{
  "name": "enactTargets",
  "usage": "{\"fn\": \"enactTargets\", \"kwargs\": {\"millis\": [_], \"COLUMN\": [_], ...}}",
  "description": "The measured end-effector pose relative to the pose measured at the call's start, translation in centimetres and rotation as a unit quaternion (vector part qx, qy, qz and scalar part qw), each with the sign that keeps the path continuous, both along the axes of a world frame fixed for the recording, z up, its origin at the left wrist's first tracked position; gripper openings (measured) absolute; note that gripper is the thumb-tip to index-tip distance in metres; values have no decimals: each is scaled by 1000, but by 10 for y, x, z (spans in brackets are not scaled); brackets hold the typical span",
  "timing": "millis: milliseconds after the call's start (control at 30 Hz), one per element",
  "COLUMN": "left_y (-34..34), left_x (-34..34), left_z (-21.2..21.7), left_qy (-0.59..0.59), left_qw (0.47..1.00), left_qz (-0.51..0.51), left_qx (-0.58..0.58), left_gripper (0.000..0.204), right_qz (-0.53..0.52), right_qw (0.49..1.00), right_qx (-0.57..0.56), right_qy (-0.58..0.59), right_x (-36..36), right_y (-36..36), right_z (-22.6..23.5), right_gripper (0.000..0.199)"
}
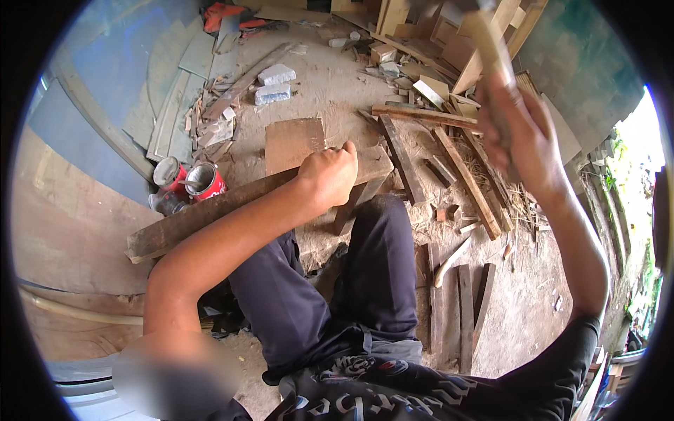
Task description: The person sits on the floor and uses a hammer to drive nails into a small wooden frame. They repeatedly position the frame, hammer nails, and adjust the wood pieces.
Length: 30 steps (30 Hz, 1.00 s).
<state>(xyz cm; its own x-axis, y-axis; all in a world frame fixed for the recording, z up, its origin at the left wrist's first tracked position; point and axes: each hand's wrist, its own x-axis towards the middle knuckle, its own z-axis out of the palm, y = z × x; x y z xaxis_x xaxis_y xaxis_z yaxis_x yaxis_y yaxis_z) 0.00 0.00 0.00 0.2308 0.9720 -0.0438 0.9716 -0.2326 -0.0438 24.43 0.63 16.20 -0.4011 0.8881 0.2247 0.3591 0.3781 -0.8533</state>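
Left hand (328,175), clenched, contents hidden, probably steadied brown squared wooden beam (203,214) beneath fingers (345,158); right hand (523,137) gripped pale wooden-handled tool (491,45), likely raised to swing.

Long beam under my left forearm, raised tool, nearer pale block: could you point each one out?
Long beam (216,212): head view, on its stretch beyond the forearm.
Raised tool (493,53): head view, on its handle.
Nearer pale block (272,94): head view, middle of its surface.

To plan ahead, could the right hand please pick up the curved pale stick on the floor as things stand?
Probably not: the right hand grips a tool's handle, though nothing seems to cover the stick.
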Motion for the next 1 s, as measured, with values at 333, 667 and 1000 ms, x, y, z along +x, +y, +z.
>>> {"fn": "enactTargets", "kwargs": {"millis": [333,667,1000], "left_y": [5,-2,-5], "left_x": [-4,-10,-8], "left_z": [-15,-15,-16], "left_qy": [-67,-50,-72], "left_qw": [996,995,992], "left_qz": [-27,-21,-27], "left_qx": [46,88,104], "left_gripper": [42,46,41], "right_qz": [89,-1,0], "right_qw": [918,997,989], "right_qx": [-82,-72,-144], "right_qy": [-378,39,-34], "right_x": [10,5,23], "right_y": [-24,-9,-12], "right_z": [-53,-5,-58], "right_gripper": [42,53,45]}}
